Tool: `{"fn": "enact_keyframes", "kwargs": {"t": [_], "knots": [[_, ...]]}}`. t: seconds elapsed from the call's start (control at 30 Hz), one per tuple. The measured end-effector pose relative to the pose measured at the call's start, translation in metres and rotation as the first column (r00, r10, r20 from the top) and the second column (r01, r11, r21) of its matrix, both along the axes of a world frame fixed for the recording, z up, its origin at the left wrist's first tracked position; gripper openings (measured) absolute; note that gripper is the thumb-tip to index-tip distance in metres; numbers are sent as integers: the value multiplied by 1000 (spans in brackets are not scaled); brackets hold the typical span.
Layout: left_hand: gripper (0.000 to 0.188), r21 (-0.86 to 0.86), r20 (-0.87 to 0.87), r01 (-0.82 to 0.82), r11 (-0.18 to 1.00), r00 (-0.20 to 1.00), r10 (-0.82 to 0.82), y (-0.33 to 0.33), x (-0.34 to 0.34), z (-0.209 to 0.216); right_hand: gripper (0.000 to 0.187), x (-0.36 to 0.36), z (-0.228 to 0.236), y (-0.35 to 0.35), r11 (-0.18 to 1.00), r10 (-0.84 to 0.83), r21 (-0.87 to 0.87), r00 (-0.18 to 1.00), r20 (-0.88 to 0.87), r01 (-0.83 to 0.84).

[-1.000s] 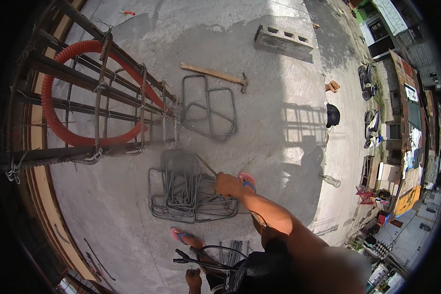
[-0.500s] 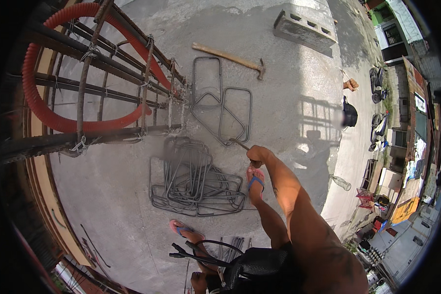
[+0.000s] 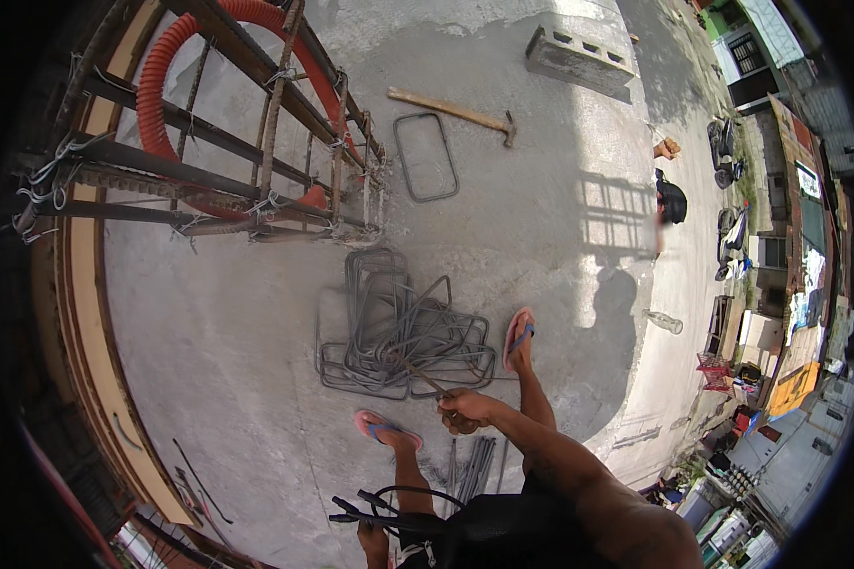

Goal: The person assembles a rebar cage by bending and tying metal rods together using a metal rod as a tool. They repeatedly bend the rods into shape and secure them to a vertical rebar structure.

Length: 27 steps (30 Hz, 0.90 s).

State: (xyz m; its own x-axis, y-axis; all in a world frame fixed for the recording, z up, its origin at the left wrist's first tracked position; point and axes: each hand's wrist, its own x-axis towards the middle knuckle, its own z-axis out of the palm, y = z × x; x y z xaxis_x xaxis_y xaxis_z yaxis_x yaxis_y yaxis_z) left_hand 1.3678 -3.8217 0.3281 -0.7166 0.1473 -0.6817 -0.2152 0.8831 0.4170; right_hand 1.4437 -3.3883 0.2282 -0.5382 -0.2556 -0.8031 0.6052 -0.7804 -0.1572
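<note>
My right hand (image 3: 465, 412) is closed round a thin metal rod (image 3: 422, 376). The rod's far end reaches into a tangled pile of bent steel rebar stirrups (image 3: 356, 356) on the concrete, between and ahead of my feet. Whether that end is hooked is too small to tell. One rectangular stirrup (image 3: 455, 156) lies apart, farther off, just below a wooden-handled hammer (image 3: 451, 108). Low in the picture, my left hand (image 3: 372, 542) hangs beside black cables or straps (image 3: 380, 507); its fingers are mostly hidden.
A tied rebar cage (image 3: 275, 142) with an orange corrugated hose (image 3: 152, 104) stands at the far left. At the far right sit a hollow concrete block (image 3: 579, 62) and a glass bottle (image 3: 664, 322). Short steel bars (image 3: 479, 469) lie near my feet. Another person's hand (image 3: 669, 149) shows at right.
My right hand and rod have come back toward me and left. The stirrup at the rod's tip has moved from the far floor onto the pile; one stirrup stays by the hammer. My right foot has shifted.
</note>
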Motion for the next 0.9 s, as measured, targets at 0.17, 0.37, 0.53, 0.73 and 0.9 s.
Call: {"fn": "enact_keyframes", "kwargs": {"t": [0.17, 0.37, 0.53, 0.73, 0.9], "knots": [[23, -67, 20, -47, 997, 999, 48, 2, -10, -7, 20, -91, 45, 31, 52, 782, 862, 557, 279, -505], [31, -48, 79, -69, 996, 994, 73, 34, 15, -30, 29, -64, 34, 172, 82, 410, 804, 755, 511, -589], [41, -112, 240, -125, 986, 959, 149, 77, 67, -62, 29, -92, -65, 333, 282, 264, 701, 756, 599, -654], [46, -26, 344, -267, 963, 903, 259, 128, 101, -81, 29, -105, -128, 347, 5, 336, 650, 614, 714, -760], [26, -82, 315, -224, 971, 918, 239, 161, 77, -41, 24, -71, -132, 346, 149, 651, 458, 435, 622, -877]]}}
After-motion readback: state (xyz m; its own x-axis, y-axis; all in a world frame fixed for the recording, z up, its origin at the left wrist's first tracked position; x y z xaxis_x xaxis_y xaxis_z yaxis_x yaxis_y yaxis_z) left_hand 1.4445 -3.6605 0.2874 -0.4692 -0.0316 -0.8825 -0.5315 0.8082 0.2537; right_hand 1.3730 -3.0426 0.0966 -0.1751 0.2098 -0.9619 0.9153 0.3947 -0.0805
